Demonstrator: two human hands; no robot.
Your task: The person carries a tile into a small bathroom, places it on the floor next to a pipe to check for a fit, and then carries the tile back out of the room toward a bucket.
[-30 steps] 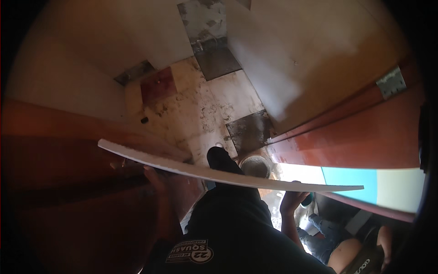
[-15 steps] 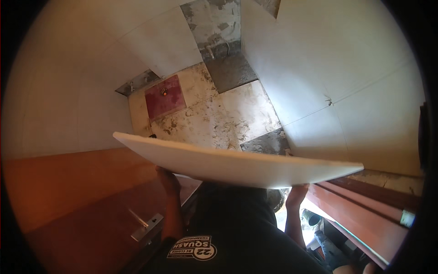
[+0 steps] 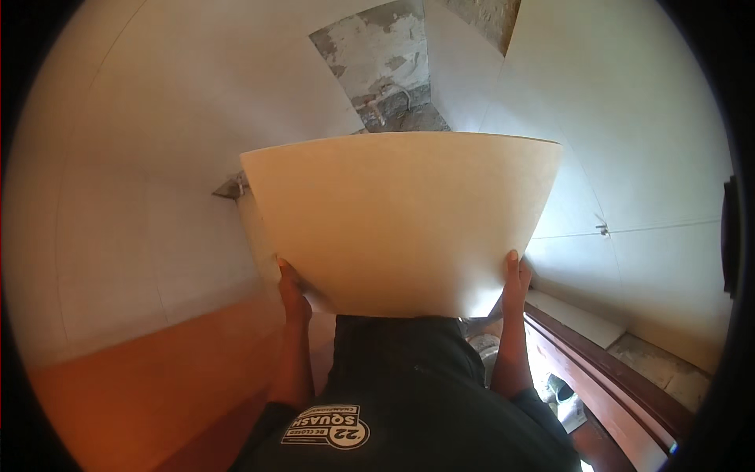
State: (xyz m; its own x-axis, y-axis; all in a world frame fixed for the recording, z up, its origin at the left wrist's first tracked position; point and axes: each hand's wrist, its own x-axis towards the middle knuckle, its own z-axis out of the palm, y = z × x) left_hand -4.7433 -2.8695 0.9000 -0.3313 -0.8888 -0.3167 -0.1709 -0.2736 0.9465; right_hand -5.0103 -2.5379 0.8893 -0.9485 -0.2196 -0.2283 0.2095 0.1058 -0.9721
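Observation:
A large cream tile (image 3: 405, 220) is held up in front of my body, its broad smooth face tilted toward me. My left hand (image 3: 293, 289) grips its left side edge low down, with the thumb showing at the edge. On the opposite side edge, my right hand (image 3: 516, 277) has its thumb on the tile and the other fingers partly behind it. The tile's near edge is close to my shirt. Most of the floor is hidden behind the tile.
Large pale tiles cover the left wall (image 3: 110, 236) and right wall (image 3: 629, 157). Ahead, a bare cement patch (image 3: 385, 51) has a pipe (image 3: 381, 114) below it. A small fitting (image 3: 603, 230) sticks out of the right wall. A reddish-brown door frame (image 3: 605, 377) stands at the lower right.
The tile has swung from nearly edge-on to showing its broad face, its far edge rising and covering the floor. My hands have come into clearer view at its sides, still gripping.

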